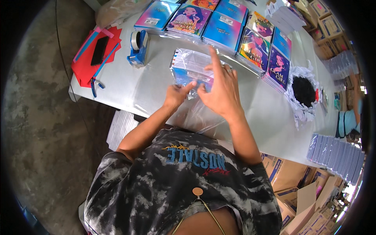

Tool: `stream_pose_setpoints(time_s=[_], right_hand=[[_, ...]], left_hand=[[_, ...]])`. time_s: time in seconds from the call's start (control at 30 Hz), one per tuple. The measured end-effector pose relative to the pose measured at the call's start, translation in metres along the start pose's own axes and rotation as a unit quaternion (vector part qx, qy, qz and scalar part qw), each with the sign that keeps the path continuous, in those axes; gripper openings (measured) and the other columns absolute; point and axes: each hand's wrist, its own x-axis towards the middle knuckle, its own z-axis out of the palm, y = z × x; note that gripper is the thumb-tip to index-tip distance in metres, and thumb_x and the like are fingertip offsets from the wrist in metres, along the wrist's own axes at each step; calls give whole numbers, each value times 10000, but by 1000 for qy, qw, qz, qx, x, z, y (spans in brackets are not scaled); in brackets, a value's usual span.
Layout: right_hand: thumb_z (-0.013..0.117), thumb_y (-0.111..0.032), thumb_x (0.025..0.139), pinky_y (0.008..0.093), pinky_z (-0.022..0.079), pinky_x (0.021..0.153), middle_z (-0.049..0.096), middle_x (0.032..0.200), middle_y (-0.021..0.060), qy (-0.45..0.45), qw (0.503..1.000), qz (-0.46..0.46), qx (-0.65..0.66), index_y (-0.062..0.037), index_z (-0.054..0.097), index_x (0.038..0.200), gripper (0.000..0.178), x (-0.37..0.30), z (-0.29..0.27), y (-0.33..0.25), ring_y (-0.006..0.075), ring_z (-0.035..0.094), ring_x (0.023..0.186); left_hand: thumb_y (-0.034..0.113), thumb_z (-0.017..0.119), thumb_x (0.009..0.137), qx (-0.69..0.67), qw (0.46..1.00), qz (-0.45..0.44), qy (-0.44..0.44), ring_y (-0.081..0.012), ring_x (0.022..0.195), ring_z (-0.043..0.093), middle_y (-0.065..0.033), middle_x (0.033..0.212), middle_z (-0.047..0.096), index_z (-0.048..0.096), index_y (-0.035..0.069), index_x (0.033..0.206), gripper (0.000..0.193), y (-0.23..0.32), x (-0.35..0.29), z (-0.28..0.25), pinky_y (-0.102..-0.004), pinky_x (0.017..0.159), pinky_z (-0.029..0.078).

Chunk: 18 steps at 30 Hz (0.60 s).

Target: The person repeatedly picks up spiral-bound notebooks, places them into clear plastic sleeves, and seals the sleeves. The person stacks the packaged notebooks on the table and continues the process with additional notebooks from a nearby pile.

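A small stack of notebooks (pixel 188 62) in clear plastic wrap lies in front of me on the pale table, its blue cover partly showing. At its near left corner, my left hand (pixel 177 96) is closed on the stack, thumb on top and the other fingers mostly hidden. My right hand (pixel 224 90) is over the stack's right side with the index finger stretched out and the thumb apart. It touches or hovers by the wrap; I cannot tell which. Loose clear film (pixel 199 117) spreads over the table's near edge below my hands.
Several piles of colourful notebooks (pixel 223 29) line the far side. To the left are a blue tape dispenser (pixel 138 51), red sheets (pixel 81 72) and a black phone (pixel 100 51). A paper-lined container (pixel 303 92) with dark contents, stacked booklets (pixel 336 154) and cardboard boxes (pixel 291 172) lie right.
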Motion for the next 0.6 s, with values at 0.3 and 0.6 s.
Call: stream_pose_setpoints(time_s=[0.3,0.6], right_hand=[[827,-229,567,392,316,989,545,1101,136,69,947,19,314,-46,437,1218,780,48,15,24,291,504,1068],[832,-182,587,318,360,966,424,1231,108,105,865,-29,489,-78,286,1361,953,14,53,85,191,425,1154]], left_hand=[[533,475,872,-233,867,-122,-423,-186,1056,493,-98,1314,417,223,75,1390,736,-20,-33,26,-364,887,394],[152,767,679,-81,908,411,-34,-178,987,518,-77,1031,570,517,15,1084,495,68,24,-46,-308,871,412]])
